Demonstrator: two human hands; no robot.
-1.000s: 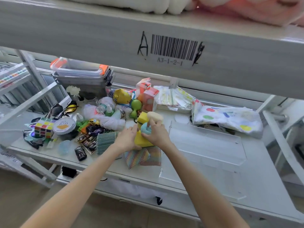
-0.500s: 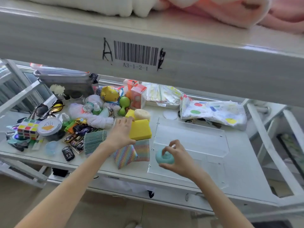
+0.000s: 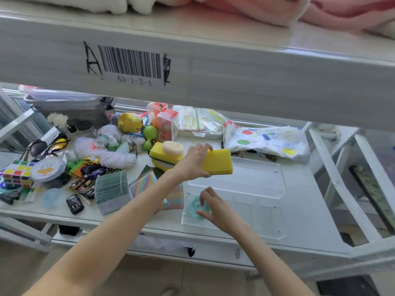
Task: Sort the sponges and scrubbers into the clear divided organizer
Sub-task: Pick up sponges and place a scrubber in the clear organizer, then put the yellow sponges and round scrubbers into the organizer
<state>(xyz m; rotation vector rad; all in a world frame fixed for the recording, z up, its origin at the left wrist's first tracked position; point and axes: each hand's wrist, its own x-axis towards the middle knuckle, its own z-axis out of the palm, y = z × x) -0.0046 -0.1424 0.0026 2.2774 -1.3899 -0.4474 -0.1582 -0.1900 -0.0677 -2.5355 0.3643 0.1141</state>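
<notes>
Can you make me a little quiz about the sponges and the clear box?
1. True or false: the left hand holds a yellow sponge.
2. Where is the teal round scrubber? A) in the near-left compartment of the clear divided organizer B) on the rainbow cloth C) beside the Rubik's cube
3. Fill in: the right hand is open just above the ____ scrubber.

Key: 1 true; 2 A; 3 teal.
</notes>
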